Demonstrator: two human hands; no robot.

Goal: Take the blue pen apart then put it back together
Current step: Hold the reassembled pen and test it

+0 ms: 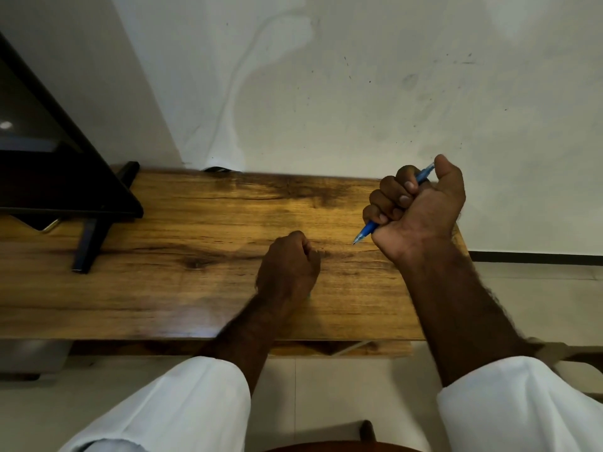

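White sleeves (182, 406) nearest; beyond them, left hand (287, 265) curled in a fist on the table (163, 288), nothing seen in it. Right hand (421, 207) fisted round the blue pen (368, 229) over the table's far right, thumb on its far end, tip poking out near-left. Probably light, stiff, slick plastic: best gripped at barrel and tip section, then twisted.

A wood-grain surface (195, 282) stands against a white wall (326, 93) (scuffed with dark specks and a pale streak). At far left, a black stand (94, 230) props a dark panel (39, 151) on the wood. Pale floor tiles (326, 386) lie below, and a dark skirting strip (535, 257) runs along the wall at right.
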